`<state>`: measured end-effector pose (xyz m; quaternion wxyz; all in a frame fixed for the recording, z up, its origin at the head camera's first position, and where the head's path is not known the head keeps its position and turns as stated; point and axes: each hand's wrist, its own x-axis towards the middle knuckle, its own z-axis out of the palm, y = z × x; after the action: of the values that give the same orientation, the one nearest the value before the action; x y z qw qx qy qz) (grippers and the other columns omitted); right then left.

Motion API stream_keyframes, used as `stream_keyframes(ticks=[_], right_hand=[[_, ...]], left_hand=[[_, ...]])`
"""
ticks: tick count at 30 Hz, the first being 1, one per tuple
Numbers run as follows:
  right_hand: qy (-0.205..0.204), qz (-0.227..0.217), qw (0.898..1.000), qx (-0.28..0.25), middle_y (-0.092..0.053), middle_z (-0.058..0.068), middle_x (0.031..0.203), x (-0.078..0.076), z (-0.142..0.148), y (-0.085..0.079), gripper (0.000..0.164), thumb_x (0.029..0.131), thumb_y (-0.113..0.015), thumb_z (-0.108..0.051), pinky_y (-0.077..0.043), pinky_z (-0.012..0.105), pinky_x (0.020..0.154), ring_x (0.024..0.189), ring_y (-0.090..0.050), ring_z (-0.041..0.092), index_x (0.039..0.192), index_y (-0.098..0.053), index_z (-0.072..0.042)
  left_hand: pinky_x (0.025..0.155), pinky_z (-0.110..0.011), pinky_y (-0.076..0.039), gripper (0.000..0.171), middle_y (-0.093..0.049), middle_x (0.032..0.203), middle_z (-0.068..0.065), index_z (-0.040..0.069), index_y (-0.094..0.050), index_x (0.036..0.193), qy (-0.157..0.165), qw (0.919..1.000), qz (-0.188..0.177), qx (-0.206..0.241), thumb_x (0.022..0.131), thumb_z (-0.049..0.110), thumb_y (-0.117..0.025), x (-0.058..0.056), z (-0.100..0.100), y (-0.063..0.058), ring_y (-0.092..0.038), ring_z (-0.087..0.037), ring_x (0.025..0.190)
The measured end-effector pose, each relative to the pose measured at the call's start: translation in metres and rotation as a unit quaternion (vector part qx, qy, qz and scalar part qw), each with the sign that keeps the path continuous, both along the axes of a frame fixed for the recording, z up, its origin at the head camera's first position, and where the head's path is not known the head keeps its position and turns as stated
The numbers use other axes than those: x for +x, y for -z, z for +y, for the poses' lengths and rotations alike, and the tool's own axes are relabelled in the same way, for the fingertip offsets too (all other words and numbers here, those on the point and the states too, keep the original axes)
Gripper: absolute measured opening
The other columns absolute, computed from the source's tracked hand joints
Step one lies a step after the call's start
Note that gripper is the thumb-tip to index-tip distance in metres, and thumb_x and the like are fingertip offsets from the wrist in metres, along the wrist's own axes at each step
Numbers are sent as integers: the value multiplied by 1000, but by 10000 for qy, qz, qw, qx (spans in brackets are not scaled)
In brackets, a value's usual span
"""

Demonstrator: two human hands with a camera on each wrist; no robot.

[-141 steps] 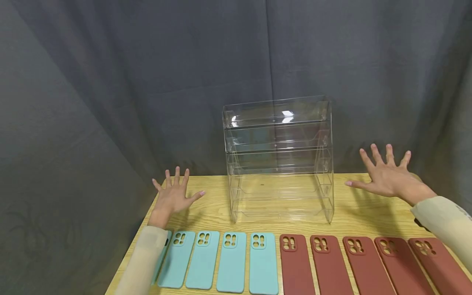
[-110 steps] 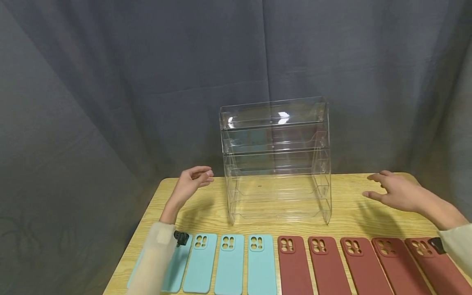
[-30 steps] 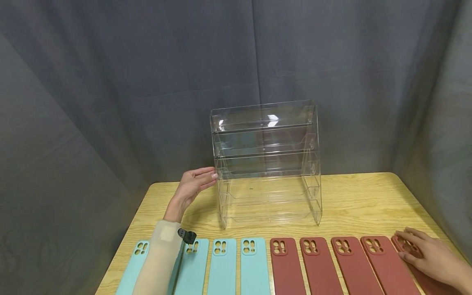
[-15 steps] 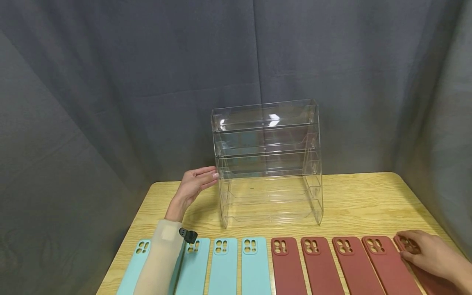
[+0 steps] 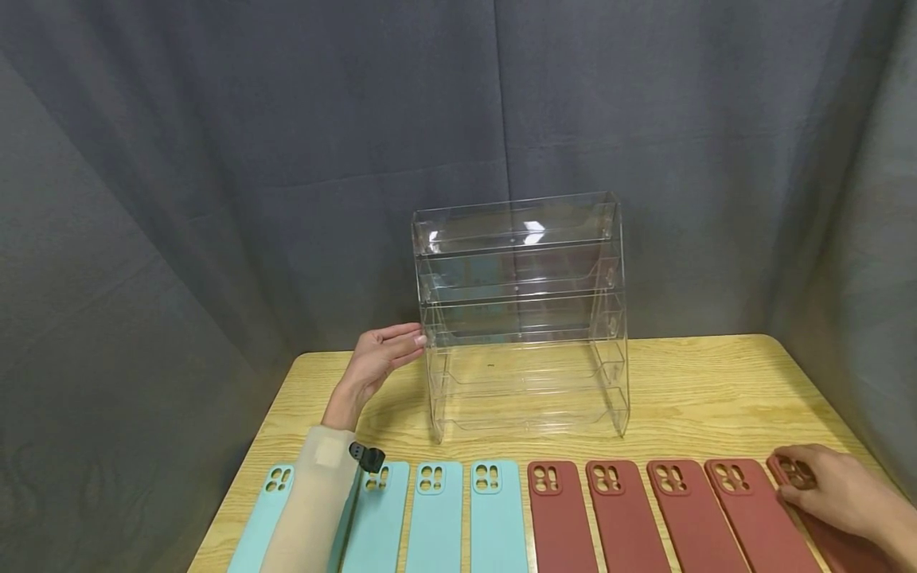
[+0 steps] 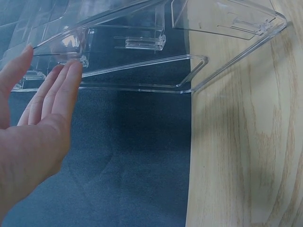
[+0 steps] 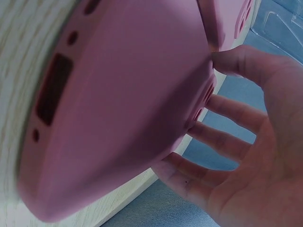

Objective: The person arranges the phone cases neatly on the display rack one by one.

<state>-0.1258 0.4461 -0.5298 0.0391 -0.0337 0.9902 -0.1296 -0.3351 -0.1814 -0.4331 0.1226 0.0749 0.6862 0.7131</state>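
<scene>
A clear multi-tier acrylic display rack [image 5: 526,248] stands upright on the wooden table. At its left side is my left hand [image 5: 374,362], its fingertips right at the side panel. The left wrist view shows this hand's fingers [image 6: 59,92] nearly straight, with the thumb apart from them at the rack's edge. My right hand [image 5: 841,493] grips the camera end of the rightmost dark red phone case [image 5: 834,545] by its edges. In the right wrist view, thumb and fingers lie on opposite sides of that phone case [image 7: 137,94], which looks pink there.
More dark red phone cases [image 5: 623,517] lie in a row to the left of the gripped one. Light blue phone cases [image 5: 497,521] continue the row leftward, partly covered by the left sleeve [image 5: 308,501]. A grey curtain [image 5: 358,159] hangs behind and beside the table [image 5: 688,390].
From raised and spread, my left hand came to the rack's side and my right hand came down onto the rightmost red phone case. Over the last second both hands have barely moved.
</scene>
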Motion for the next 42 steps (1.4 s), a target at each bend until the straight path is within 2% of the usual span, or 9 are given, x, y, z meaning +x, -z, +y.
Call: stream_keyframes(ticks=[4,8,11,18,23,28,33,38,42], right_hand=[[-14,207,9998,72,-71,5,92,1,-1,-3,56,81,-86,-23,-53,39,63,82,-60,19,120,-68,12],[-3,396,9991,153,-74,24,102,-2,-3,-11,58,80,-87,-24,-60,54,67,91,-71,39,121,-67,13],[28,542,9983,201,-70,35,114,-6,-6,-21,59,81,-86,-23,-59,61,68,98,-70,51,123,-66,12],[-64,1176,9928,201,-70,34,116,-16,-21,-42,55,79,-87,-22,-58,60,67,92,-70,44,121,-69,7],[-154,1532,9880,150,-70,34,118,-27,-37,-54,57,77,-89,-23,-58,58,65,89,-71,42,122,-70,5],[-344,2044,9782,93,-71,30,117,-39,-57,-69,56,74,-89,-23,-58,54,60,84,-71,36,121,-71,2],[-319,2272,9733,50,-70,28,121,-50,-77,-96,57,77,-88,-26,-55,50,58,85,-68,37,125,-70,-1],[-134,2377,9710,-219,-65,26,132,-57,-99,-131,57,84,-82,-27,-55,63,67,101,-64,47,134,-66,-5],[-110,2656,9627,-506,-64,23,135,-64,-119,-159,56,85,-80,-24,-54,55,64,104,-62,45,137,-67,-7]], left_hand=[[103,-28,-63,53,-55,154,-24,-5,-55,148,12,10000,-8,13,99,6,-73,0,0,0,-74,-12,115],[102,-28,-63,53,-55,153,-25,-5,-54,148,8,10000,-10,55,99,6,-72,0,-2,-1,-74,-11,114],[103,-28,-62,54,-55,153,-26,-5,-54,149,3,10000,-8,75,99,6,-72,1,-4,-1,-74,-11,113],[109,-34,-59,55,-54,154,-24,-5,-53,149,-28,10000,-1,11,99,7,-72,4,-7,-1,-74,-11,115],[104,-29,-62,54,-55,154,-26,-5,-53,149,-42,10000,18,69,99,6,-72,3,-9,-2,-74,-11,114],[106,-32,-61,52,-56,153,-26,-5,-54,148,-80,10000,3,22,100,6,-71,3,-10,0,-74,-10,113],[107,-32,-61,54,-56,154,-24,-4,-55,148,-85,10000,-12,-49,99,7,-73,3,-9,-1,-73,-13,118],[105,-30,-62,55,-55,154,-23,-3,-54,149,-40,10000,-1,-33,99,8,-74,3,-6,-2,-72,-18,123],[110,-35,-59,55,-55,155,-23,-4,-54,149,-20,10000,5,-17,99,8,-73,2,-6,-1,-72,-17,122]])
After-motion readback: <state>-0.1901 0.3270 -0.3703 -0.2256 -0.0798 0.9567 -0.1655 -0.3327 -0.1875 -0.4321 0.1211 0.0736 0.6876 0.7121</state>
